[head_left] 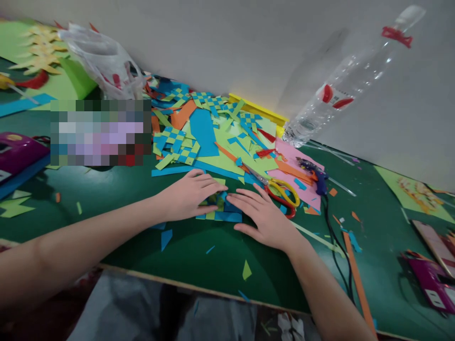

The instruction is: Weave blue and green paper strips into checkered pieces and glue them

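A small piece of woven blue and green paper strips (213,215) lies on the table under both hands. My left hand (190,194) rests over its left side, fingers stretched out and the thumb apart, fingertips on the strips. From the other side comes my right hand (261,213), its fingers spread and its fingertips touching the blue strips near the middle. Part of the weave is hidden under the fingers. Just beyond my right hand are scissors (284,192) with yellow and red handles.
Woven paper pieces (174,139) and loose strips are heaped at the back. A clear plastic bottle (337,94) stands by the wall. On the right lie a blue glue gun (320,182) with a black cord and a phone (432,244). A plastic bag (103,61) sits back left.
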The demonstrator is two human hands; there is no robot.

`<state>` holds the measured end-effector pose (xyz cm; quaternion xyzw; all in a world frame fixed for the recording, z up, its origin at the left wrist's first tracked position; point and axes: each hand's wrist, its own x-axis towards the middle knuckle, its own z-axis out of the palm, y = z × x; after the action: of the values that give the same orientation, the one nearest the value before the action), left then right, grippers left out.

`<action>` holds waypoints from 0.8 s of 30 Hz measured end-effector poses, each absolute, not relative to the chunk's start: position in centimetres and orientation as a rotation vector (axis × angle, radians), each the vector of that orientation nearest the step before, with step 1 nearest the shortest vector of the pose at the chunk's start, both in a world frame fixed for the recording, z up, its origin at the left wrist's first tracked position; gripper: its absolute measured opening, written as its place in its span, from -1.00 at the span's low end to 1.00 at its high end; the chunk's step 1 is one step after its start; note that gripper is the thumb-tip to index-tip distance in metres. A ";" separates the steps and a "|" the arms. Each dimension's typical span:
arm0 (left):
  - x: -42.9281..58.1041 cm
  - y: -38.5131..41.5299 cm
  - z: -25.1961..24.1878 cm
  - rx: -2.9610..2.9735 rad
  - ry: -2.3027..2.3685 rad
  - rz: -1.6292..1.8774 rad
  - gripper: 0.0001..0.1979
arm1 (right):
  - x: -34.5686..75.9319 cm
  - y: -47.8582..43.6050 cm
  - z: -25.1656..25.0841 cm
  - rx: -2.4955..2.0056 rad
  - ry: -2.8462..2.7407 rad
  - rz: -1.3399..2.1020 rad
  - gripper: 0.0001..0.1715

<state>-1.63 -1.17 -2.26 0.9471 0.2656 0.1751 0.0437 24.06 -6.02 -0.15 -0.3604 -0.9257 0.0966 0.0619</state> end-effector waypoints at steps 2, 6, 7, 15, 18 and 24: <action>-1.6 -1.2 -2.2 2.902 0.798 0.538 -0.63 | 24.0 -6.1 0.0 -1.060 -2.785 0.335 -0.32; -1.6 -1.2 -2.0 2.904 0.765 0.565 -0.65 | 24.1 -6.2 -0.2 -0.995 -2.748 0.381 -0.22; -1.6 -1.2 -1.9 2.898 0.763 0.579 -0.65 | 24.1 -6.3 -0.2 -0.982 -2.741 0.384 -0.19; -1.7 -1.4 -1.4 2.844 0.708 0.751 -0.63 | 24.0 -6.4 -0.3 -0.919 -2.742 0.407 -0.01; -1.8 -1.4 -1.3 2.853 0.676 0.846 -0.62 | 24.0 -6.4 -0.2 -0.923 -2.753 0.404 0.02; -2.1 -1.1 -1.4 2.917 0.635 0.981 -0.78 | 24.0 -6.3 -0.4 -0.932 -2.749 0.409 0.04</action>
<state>-2.15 -1.14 -1.40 0.9283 0.2021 0.3122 -0.0003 24.01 -6.33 -0.35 -0.3162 -0.9326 0.1388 0.1051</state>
